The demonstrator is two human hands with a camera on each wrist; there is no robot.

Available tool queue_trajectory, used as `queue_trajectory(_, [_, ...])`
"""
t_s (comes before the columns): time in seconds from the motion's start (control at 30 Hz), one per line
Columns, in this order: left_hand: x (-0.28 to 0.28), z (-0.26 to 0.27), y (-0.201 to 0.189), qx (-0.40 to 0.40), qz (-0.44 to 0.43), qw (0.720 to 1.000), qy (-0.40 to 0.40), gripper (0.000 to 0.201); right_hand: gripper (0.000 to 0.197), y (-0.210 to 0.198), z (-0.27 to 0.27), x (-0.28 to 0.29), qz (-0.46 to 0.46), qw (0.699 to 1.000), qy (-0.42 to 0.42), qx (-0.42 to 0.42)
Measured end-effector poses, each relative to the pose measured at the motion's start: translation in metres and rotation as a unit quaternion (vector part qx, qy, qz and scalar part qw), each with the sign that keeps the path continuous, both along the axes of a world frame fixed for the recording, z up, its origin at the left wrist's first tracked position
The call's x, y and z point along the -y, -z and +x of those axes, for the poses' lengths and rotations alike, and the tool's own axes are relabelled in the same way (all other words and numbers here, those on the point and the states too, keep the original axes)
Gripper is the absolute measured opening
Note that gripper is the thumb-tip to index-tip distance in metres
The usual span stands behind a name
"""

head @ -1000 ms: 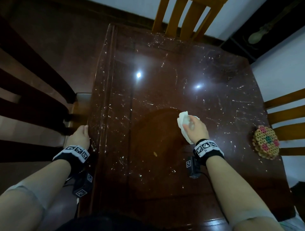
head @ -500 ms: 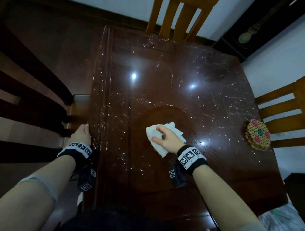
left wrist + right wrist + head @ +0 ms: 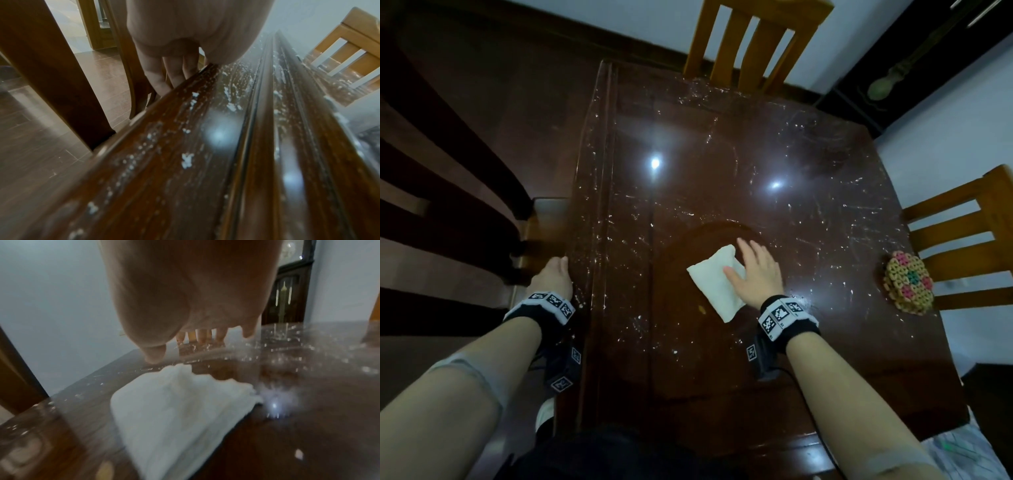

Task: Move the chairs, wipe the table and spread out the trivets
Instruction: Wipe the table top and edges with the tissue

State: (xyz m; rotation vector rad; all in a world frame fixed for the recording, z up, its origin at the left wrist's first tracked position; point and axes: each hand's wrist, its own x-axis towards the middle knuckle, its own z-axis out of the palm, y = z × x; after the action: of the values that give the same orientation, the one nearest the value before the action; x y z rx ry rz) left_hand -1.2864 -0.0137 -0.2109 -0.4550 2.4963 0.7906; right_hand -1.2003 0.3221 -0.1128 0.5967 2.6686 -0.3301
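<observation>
A folded white cloth lies flat on the dark glossy table, which is speckled with white crumbs. My right hand is at the cloth's right edge with its fingers spread and straight, thumb over the cloth. In the right wrist view the cloth lies below my right hand, and the fingertips point down at the tabletop. My left hand rests on the table's left edge; its fingers hang straight down past the rim. A stack of round beaded trivets sits near the right edge.
A light wooden chair stands at the table's far end. Another chair is at the right side behind the trivets. A dark chair stands close on the left, beside my left hand. A dark clock cabinet fills the far right corner.
My right hand swept the cloth leftward across the table, then uncurled; its fingers are now spread and the cloth lies flat. The left hand has stayed on the table edge.
</observation>
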Motion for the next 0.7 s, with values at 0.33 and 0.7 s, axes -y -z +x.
queue_trajectory(0.33, [-0.002, 0.003, -0.004, -0.018, -0.001, 1.000, 0.001, 0.044, 0.052, 0.047, 0.034, 0.057, -0.081, 0.984, -0.153, 0.032])
queue_trajectory(0.7, [0.002, -0.006, -0.010, 0.027, 0.009, 1.000, 0.006, 0.047, 0.044, 0.027, 0.037, -0.003, -0.174, 0.902, 0.312, -0.243])
